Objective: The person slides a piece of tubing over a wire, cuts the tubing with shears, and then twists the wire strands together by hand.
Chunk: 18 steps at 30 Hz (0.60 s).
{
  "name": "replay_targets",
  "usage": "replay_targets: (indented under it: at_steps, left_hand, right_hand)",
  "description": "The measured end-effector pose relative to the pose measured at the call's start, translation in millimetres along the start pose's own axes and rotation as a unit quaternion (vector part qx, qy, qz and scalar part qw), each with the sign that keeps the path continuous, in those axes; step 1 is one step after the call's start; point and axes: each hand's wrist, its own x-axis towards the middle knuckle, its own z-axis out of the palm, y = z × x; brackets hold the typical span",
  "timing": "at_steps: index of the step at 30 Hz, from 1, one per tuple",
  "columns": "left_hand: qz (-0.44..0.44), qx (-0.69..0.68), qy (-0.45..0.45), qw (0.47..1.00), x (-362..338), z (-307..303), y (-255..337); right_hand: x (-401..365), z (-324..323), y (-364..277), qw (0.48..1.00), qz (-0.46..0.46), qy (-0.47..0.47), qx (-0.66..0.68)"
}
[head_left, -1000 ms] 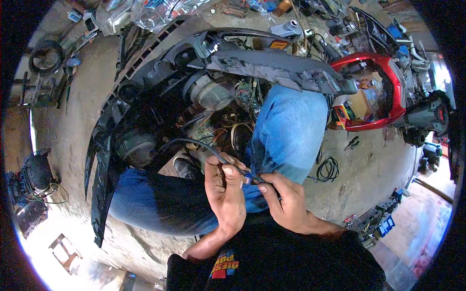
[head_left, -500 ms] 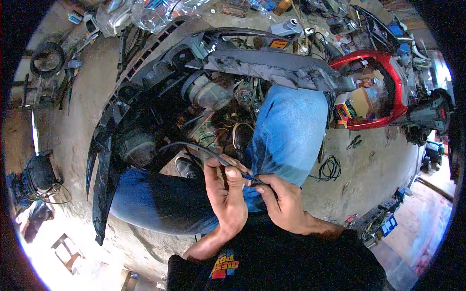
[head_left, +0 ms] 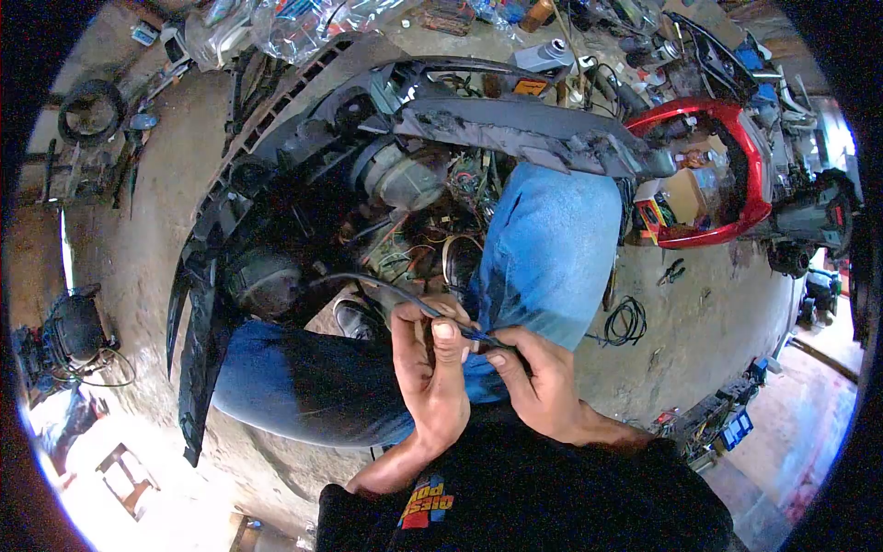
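Note:
A dark cable (head_left: pixel 386 287) runs from the black plastic vehicle fairing (head_left: pixel 515 127) down to my two hands. My left hand (head_left: pixel 430 368) is closed, pinching the cable between thumb and fingers. Just to its right, my right hand (head_left: pixel 538 379) pinches the cable's end part, where thin dark and bluish wires show between the fingertips. The fairing rests across my lap and legs, its inside facing me. Two round lamp housings, an upper one (head_left: pixel 402 175) and a lower left one (head_left: pixel 264 279), sit in it. Loose wires (head_left: pixel 405 258) lie behind the cable.
A red ring-shaped plastic panel (head_left: pixel 759 170) lies to the right, near an open cardboard box (head_left: pixel 681 195). A coiled black cable (head_left: pixel 625 320) is on the concrete floor. Clear plastic bags (head_left: pixel 303 28) and a grey bottle (head_left: pixel 543 55) lie at the back. A tyre (head_left: pixel 90 112) is far left.
The view has shifted very slightly. Both hands keep their pinch on the cable, and the right fingertips have moved a little at the wire end.

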Motion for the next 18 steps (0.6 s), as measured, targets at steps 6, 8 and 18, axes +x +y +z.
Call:
replay_targets:
  at_steps: [6,8,18]
  left_hand:
    - [-0.002,-0.014,-0.003,1.000,6,1,8]
    - [-0.006,0.001,-0.015,1.000,7,-1,8]
    - [0.010,-0.052,-0.060,0.997,3,-11,-10]
  right_hand:
    - [-2,-10,1,0.999,-0.029,-0.013,-0.030]
    - [-2,-8,1,0.999,-0.032,-0.015,-0.031]
    - [-11,3,6,1.000,0.002,0.002,-0.012]
